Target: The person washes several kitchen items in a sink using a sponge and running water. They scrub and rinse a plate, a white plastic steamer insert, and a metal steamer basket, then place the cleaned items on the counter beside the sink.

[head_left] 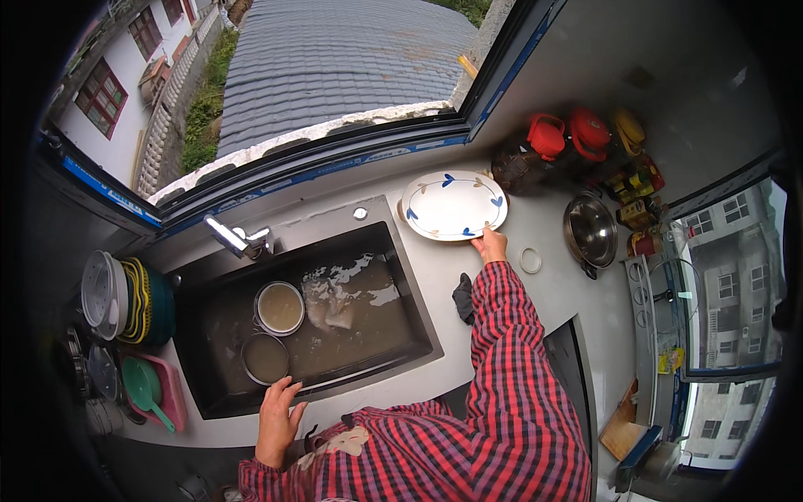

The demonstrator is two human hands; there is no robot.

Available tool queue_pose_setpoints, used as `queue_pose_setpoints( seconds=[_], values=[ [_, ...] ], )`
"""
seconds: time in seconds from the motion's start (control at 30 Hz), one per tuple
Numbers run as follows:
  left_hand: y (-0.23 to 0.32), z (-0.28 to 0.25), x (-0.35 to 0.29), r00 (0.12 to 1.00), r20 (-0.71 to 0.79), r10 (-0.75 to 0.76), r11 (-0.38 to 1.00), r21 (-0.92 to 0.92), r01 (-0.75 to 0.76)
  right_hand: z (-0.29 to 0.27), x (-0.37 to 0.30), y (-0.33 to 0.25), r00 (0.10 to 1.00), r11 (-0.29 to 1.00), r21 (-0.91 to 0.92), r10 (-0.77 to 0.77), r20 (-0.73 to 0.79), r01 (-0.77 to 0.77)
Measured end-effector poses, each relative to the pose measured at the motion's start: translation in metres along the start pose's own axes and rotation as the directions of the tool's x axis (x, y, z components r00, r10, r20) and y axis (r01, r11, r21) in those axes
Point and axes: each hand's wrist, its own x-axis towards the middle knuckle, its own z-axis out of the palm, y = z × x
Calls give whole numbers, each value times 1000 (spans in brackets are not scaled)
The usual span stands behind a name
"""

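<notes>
Gripping near rim of oval plate [454, 201], head view: right hand [491, 245]; plate over counter [548, 303], right of sink [420, 316]. Left hand [278, 422] unclosed, fingers parted, at sink's front edge near bowl [266, 360]. Dark cloth [462, 299] interrupting counter strip beside sink.

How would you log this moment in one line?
right hand: gripping oval plate; left hand: near sink edge; sink: two round containers, murky water
</notes>
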Motion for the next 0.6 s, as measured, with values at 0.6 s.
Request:
queue_pose_setpoints(
  seconds=[0.6],
  values=[
    [-38,35,-82,940,-107,-325,944,20,329,61,-227,141,396,66,-446,359,845,892]
  ],
)
